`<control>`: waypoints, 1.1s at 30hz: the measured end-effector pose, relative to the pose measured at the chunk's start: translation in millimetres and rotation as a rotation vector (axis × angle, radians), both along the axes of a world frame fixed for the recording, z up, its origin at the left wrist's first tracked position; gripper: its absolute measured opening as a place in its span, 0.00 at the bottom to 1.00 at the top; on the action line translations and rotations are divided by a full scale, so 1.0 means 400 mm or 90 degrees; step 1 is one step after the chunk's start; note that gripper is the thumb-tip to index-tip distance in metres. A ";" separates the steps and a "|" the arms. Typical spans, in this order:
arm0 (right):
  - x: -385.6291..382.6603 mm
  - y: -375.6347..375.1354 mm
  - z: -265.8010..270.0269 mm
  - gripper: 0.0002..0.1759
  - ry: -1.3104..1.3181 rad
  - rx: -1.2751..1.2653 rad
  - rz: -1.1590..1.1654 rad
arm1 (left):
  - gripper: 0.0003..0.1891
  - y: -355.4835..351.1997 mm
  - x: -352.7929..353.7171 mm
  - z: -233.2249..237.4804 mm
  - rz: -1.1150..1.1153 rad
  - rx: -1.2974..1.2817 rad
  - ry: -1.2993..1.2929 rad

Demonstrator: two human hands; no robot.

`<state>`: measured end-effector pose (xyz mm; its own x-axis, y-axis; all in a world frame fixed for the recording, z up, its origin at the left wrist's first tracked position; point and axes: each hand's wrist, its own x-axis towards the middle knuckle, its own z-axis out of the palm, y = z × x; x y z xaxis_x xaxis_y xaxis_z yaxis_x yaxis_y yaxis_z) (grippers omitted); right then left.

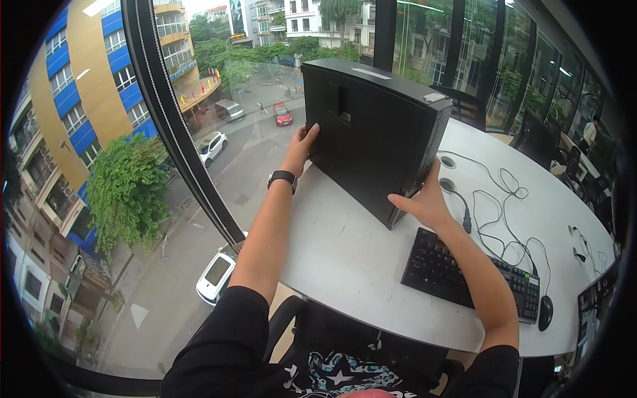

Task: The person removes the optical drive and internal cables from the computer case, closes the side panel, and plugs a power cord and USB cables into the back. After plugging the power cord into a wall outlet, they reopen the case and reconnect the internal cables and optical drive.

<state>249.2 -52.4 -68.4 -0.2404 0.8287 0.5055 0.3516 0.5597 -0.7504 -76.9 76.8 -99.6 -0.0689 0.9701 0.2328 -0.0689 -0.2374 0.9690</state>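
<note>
A black desktop computer case [371,139] stands upright on the white table [325,245], close to the window. My left hand [303,146] grips its left rear edge, thumb on the broad side panel and the other fingers hidden behind. On the opposite, narrow end, my right hand [428,199] holds the lower part, its thumb across the near bottom corner. Most of the right fingers are out of sight behind the case. Below my right forearm lies a black keyboard [438,262], partly covered by the arm.
A black mouse [545,313] sits right of the keyboard. Loose black cables [504,192] and a cable plug [467,222] lie right of the case, near two round table holes. A monitor [590,312] borders the right side. The window frame [179,119] runs along the left.
</note>
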 end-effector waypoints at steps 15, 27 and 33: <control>0.085 0.125 -0.028 0.71 0.012 -0.002 0.082 | 0.43 0.042 0.001 -0.037 0.058 0.063 -0.030; 0.125 0.185 -0.014 0.73 -0.036 -0.022 0.087 | 0.42 0.053 -0.001 -0.047 0.102 0.072 -0.007; 0.139 0.203 -0.026 0.71 -0.042 -0.005 0.085 | 0.41 0.049 -0.001 -0.050 0.122 0.061 0.010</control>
<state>304.7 28.6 -78.8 -0.3811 0.7911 0.4785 0.3232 0.5989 -0.7327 -77.5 96.4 -119.5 -0.2457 0.9130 0.3255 0.0008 -0.3356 0.9420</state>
